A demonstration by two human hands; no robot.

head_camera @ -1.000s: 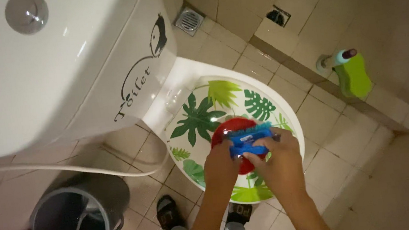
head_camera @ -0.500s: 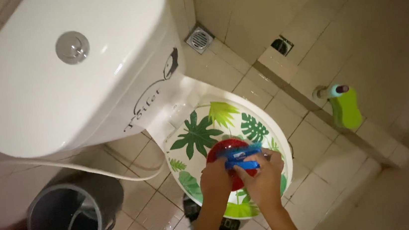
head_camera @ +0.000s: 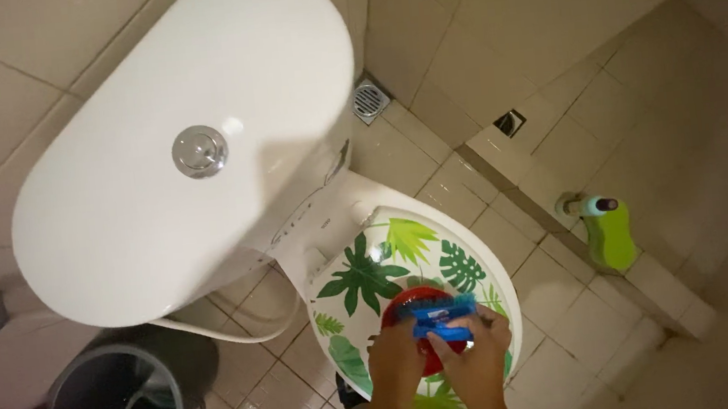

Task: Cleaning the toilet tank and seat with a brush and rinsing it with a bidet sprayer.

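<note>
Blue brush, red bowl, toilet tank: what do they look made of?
Blue brush: likely moulded plastic with plastic bristles, uniform colour. Red bowl: probably plastic, smooth and evenly coloured. Toilet tank: glazed ceramic by its glossy white reflections; chrome-looking flush button.

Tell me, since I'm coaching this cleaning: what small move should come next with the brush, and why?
Probably slide the blue brush off the red patch onto the leaf-print toilet lid. Both hands, left hand and right hand, crowd the lid's near edge, so the far leaves by the tank seem unreached.
</note>
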